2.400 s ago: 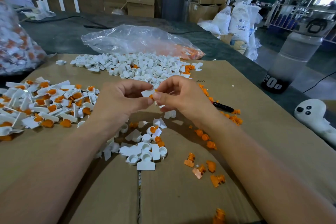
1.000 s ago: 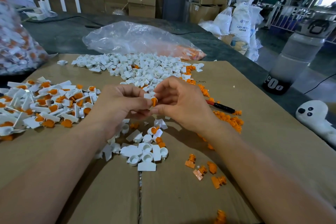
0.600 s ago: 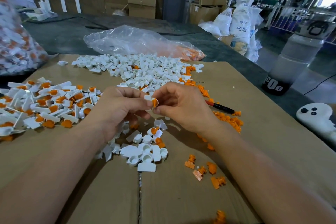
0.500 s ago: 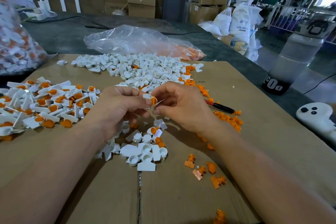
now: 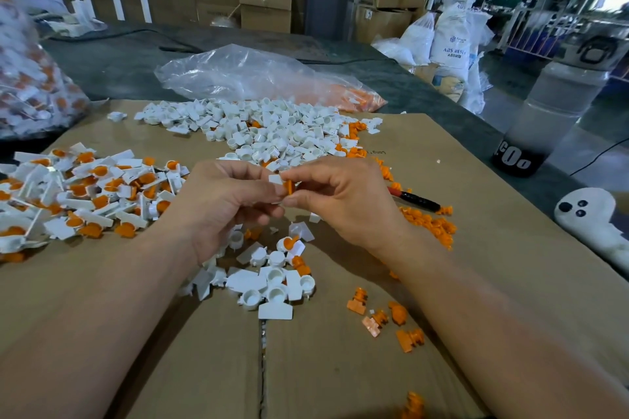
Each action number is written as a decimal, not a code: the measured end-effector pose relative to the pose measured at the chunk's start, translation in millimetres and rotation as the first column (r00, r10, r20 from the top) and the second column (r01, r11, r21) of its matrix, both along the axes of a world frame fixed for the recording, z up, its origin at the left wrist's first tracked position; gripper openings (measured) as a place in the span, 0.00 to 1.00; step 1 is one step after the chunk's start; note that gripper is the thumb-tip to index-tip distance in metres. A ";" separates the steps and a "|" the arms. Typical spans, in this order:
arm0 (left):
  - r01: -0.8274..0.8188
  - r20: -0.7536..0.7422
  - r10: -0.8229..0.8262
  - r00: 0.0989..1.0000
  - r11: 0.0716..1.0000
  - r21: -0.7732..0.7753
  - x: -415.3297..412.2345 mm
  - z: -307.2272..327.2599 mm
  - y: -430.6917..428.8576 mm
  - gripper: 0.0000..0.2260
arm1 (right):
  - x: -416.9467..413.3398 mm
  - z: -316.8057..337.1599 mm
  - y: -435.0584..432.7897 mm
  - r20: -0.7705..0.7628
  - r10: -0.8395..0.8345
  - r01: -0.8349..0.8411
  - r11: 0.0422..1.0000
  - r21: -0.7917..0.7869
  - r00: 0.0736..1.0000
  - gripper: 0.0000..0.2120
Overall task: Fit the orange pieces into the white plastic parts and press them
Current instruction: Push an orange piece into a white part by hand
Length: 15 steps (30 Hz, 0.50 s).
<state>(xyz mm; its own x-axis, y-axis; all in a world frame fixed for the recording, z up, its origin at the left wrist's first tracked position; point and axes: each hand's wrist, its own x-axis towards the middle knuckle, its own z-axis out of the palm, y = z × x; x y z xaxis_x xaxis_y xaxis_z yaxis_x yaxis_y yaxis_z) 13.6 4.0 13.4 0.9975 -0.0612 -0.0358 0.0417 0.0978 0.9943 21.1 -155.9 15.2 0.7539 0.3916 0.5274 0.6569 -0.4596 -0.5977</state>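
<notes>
Orange piece (image 5: 289, 186): pinched edge-on between the thumb tip and forefinger tip of the right hand (image 5: 343, 201), to the left of the marker pen (image 5: 413, 200) and raised off the cardboard sheet (image 5: 340, 367). The other right fingers are loosely curled behind the pinch.

White plastic part (image 5: 275, 179): pinched between the thumb and forefinger of the left hand (image 5: 218, 204), touching the orange piece on the side away from the pen. The other left fingers are curled under. Whether the orange piece is fully seated cannot be told; the fingertips cover the joint. Judged step: insertion under way, final press not yet confirmed.

Surroundings, relative to the marker pen:
- Loose orange pieces (image 5: 429, 223) lie touching and just beside it, on its near side.
- A small cluster of empty white parts (image 5: 272, 282) lies to its left and nearer the person, below both hands.
- The main white-part pile (image 5: 272, 133) lies to its left and farther back.
- The assembled pile (image 5: 85, 194) lies well to its left, beyond the left hand.

Possible faults from this point:
1. Skewed entry. Pressing while the orange piece is tilted may jam it or bend the thin white tab.
2. Slip. The grip is fingertip-only on small, smooth plastic; a hard press may eject either item into the cluster below, where it mixes with unfilled parts.
3. Incomplete seating. A light press may leave the piece proud, and the unit could join the assembled pile undetected.
</notes>
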 end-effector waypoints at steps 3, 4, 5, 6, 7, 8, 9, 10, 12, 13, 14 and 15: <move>0.002 -0.005 -0.002 1.000 1.000 -0.005 0.1 -0.1 0.1 0.09 | 0.2 0.0 -0.7 0.031 0.003 -0.002 1.000 -0.031 1.000 0.13; 0.001 -0.008 -0.002 1.000 1.000 -0.005 0.1 -0.1 0.2 0.09 | 0.4 0.1 -0.9 0.040 0.002 0.000 0.999 -0.045 0.999 0.13; 0.002 -0.009 -0.002 1.000 1.000 -0.006 0.1 -0.2 0.3 0.08 | 0.6 0.1 -1.1 0.049 0.001 0.002 0.998 -0.057 0.999 0.13; 0.005 -0.009 -0.005 1.000 1.000 -0.006 -0.2 0.0 0.4 0.08 | 0.7 0.2 -1.2 0.055 0.000 0.004 0.998 -0.063 0.998 0.13; 0.008 -0.007 -0.008 1.000 1.000 -0.006 -0.6 0.2 0.4 0.08 | 0.6 0.3 -1.3 0.061 0.001 0.003 0.998 -0.062 0.998 0.12; 0.012 -0.006 -0.012 1.000 1.000 -0.009 -0.8 0.4 0.3 0.08 | 0.8 0.3 -1.5 0.067 0.003 0.001 0.998 -0.060 0.998 0.12; 0.015 -0.004 -0.015 1.000 1.000 -0.012 -1.1 0.6 0.0 0.08 | 0.8 0.3 -1.7 0.071 0.006 -0.002 0.998 -0.058 0.997 0.11; 0.016 -0.002 -0.016 1.000 1.000 -0.012 -1.4 0.9 -0.5 0.08 | 0.8 0.5 -1.9 0.076 0.010 -0.005 0.998 -0.059 0.997 0.11; 0.010 0.009 -0.011 1.000 1.000 0.015 -2.0 1.1 -0.7 0.08 | 0.5 0.0 -1.3 0.080 0.014 -0.009 0.997 -0.071 0.997 0.11; 0.005 0.017 -0.005 1.000 0.999 0.039 -2.0 1.3 -0.8 0.08 | 0.4 -0.3 -1.2 0.080 0.014 -0.008 0.997 -0.077 0.997 0.12; 0.000 0.026 -0.001 1.000 0.998 0.062 -2.0 1.5 -0.7 0.08 | 0.7 -0.5 -1.1 0.081 0.013 -0.007 0.997 -0.079 0.997 0.12; -0.003 0.033 0.001 0.999 0.997 0.076 -2.2 1.4 -0.4 0.08 | 0.9 -0.7 -1.0 0.079 0.013 -0.007 0.997 -0.081 0.997 0.12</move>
